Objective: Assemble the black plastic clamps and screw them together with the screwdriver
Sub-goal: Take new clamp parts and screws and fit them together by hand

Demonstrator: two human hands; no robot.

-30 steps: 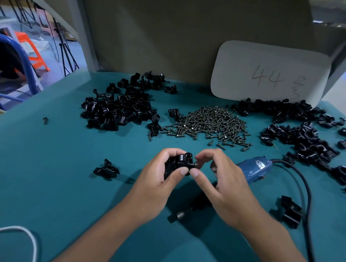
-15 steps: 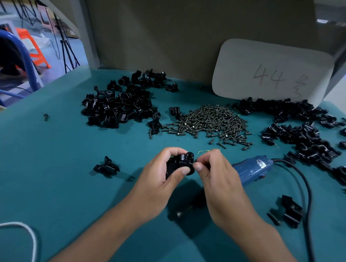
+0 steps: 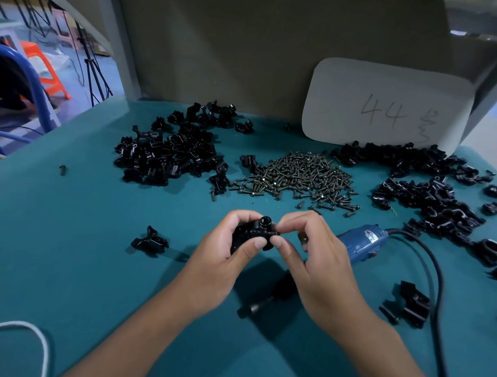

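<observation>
Item: electric screwdriver [image 3: 359, 242]. Blue body, black cord trailing right; laid on the teal table [image 3: 65, 250] just behind the right hand, its dark bit end showing below the wrists. Judged the heaviest piece here, rigid; best taken round the blue barrel. Not held at present.

Item: black plastic clamp [image 3: 253, 232]. Small moulded part, glossy, with a round collar on top and ribbed flanks. Held above the table at centre, in front of the screwdriver. Judged light, stiff and somewhat slippery; best gripped across its flat sides, leaving the screw hole free. It is gripped by the left hand [image 3: 223, 262], fingers curled over the top and thumb pressed on the near face. The right hand [image 3: 310, 258] is pinched at the clamp's right edge, forefinger and thumb close together; what is pinched is too small to tell, probably a screw.

Item: loose clamp parts, heaped back left [image 3: 168, 155] and back right [image 3: 423, 186]; one single piece [image 3: 150, 242] lies apart on the left.

Item: screws [image 3: 297, 176]. Dark metal, piled between the heaps. Judged tiny, hard and easily dropped; taken by fingertip pinch.
</observation>
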